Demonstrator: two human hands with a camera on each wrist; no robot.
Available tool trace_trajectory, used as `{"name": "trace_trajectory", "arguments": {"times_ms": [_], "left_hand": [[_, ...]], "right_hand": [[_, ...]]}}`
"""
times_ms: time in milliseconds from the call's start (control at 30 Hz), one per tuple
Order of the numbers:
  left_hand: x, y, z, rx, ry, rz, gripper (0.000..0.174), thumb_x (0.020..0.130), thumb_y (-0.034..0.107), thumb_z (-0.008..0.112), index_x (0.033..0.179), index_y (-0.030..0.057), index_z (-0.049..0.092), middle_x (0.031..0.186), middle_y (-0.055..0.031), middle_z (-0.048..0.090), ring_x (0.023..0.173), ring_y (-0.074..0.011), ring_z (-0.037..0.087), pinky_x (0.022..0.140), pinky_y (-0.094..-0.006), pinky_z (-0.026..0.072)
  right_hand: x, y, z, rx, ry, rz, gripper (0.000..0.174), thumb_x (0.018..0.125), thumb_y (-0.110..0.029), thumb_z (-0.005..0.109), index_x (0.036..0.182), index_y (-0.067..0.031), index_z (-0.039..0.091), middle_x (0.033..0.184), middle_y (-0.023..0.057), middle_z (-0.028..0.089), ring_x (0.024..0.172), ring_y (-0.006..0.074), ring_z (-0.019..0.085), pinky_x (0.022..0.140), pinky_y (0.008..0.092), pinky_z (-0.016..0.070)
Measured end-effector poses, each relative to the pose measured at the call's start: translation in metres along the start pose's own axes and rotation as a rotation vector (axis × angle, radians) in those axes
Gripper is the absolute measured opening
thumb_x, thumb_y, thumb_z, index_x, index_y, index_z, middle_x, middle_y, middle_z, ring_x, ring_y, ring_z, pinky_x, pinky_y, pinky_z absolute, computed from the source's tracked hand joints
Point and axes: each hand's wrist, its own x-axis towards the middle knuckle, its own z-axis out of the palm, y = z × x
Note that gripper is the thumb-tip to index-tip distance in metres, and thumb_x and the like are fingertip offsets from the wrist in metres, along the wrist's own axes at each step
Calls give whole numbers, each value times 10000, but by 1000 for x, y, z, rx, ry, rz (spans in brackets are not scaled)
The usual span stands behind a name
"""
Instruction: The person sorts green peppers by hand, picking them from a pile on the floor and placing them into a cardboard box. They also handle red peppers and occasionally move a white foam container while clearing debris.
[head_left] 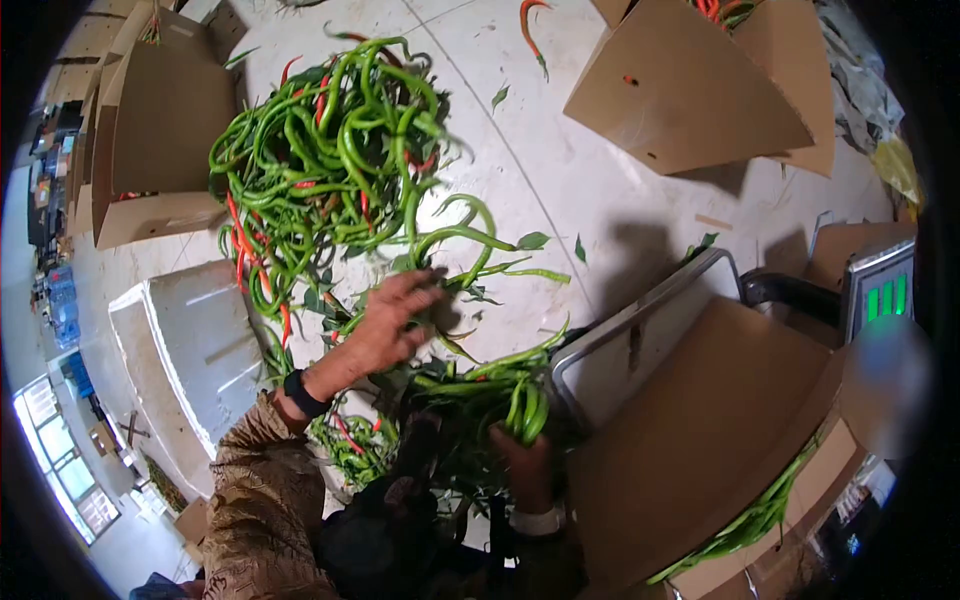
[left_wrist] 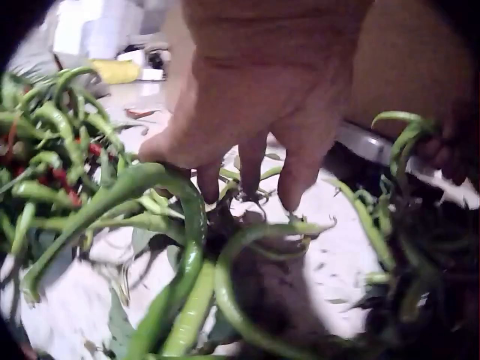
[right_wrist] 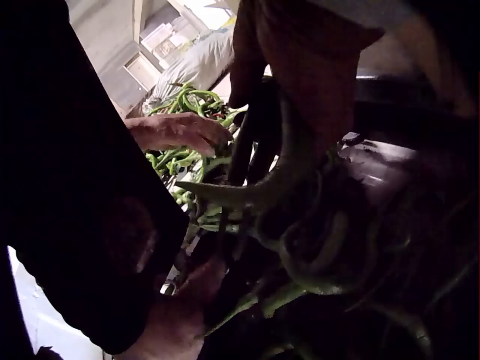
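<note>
My left hand [head_left: 385, 325] reaches down over the floor, fingers parted and nothing gripped; in the left wrist view its fingertips hang close over leaves and green chili peppers [left_wrist: 191, 225]. Beyond it spreads a big heap of long green chili peppers [head_left: 350, 150], with red ones mixed in. My right hand [head_left: 525, 465] holds a bunch of green chili peppers [head_left: 528, 410] beside the scale. The right wrist view is dark; a curved pepper [right_wrist: 247, 193] shows at the right hand [right_wrist: 311, 90], and its fingers are partly hidden there.
A scale [head_left: 650, 325] with a green lit display [head_left: 886, 297] stands at the right, next to a cardboard box [head_left: 700, 440] with green peppers inside. Another open box [head_left: 690, 90] stands at the upper right. At left are cardboard boxes [head_left: 170, 120] and a white foam box [head_left: 200, 340].
</note>
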Motion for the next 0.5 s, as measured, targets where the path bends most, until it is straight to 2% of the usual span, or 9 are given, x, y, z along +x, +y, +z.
{"name": "trace_trajectory", "arguments": {"times_ms": [33,100,133,200,267,333,433,467,500], "left_hand": [[-4,6,-10,-86,136,-76,363,773,88,690,1130,56,637,1202,-169,613,1104,-371,572,952,-438,449],[-11,-19,-14,-174,366,-289,288,808,76,655,1092,32,648,1073,-174,658,1019,-354,620,894,-408,486],[2,-13,-20,-146,406,-355,242,837,67,625,1070,9,647,981,-173,664,932,-342,648,825,-386,508],[24,-33,-7,-56,460,-174,213,830,75,645,1033,9,651,946,-153,647,887,-335,624,774,-415,495],[48,-34,7,38,453,-90,210,809,71,657,1012,19,655,951,-137,637,896,-335,603,771,-428,479],[70,-29,17,473,342,-53,274,735,55,682,1008,62,650,990,-113,602,950,-329,545,782,-434,431],[69,-12,23,464,396,46,340,695,96,753,1008,70,620,1033,-114,561,1028,-323,494,818,-421,403],[61,17,10,315,418,35,349,684,95,761,989,61,596,1040,-134,548,1009,-342,490,832,-435,396],[52,27,7,205,478,38,295,732,87,741,993,54,607,977,-132,577,914,-338,553,761,-434,440]], "right_hand": [[-3,-1,1,20,14,-31,211,845,-153,743,1003,-34,670,861,7,669,768,99,615,688,270,485],[-5,7,-5,20,-9,-31,211,843,-142,735,999,-21,663,887,23,669,805,117,625,734,277,491],[-7,7,-7,-50,-58,-114,218,863,-139,719,1027,-13,650,924,41,666,824,149,624,759,303,497],[-10,4,-7,-127,-105,-204,226,883,-136,702,1056,-6,636,961,59,663,843,180,624,784,330,503],[-19,-5,-2,-89,-94,-133,267,880,-174,695,1065,7,630,986,77,661,891,192,625,825,342,491],[-28,-22,10,-48,-43,-135,221,878,-139,678,1039,4,629,985,79,658,883,171,620,819,318,485],[-23,-21,3,-6,-7,-181,199,879,-103,651,1045,-1,607,1004,89,653,894,164,615,823,303,480],[-23,-17,0,0,-25,-219,224,883,-102,642,1076,-4,585,1024,97,651,913,177,616,833,313,480],[-24,-16,0,0,-26,-208,224,883,-102,642,1076,-4,585,1024,97,651,913,177,616,833,313,480]]}}
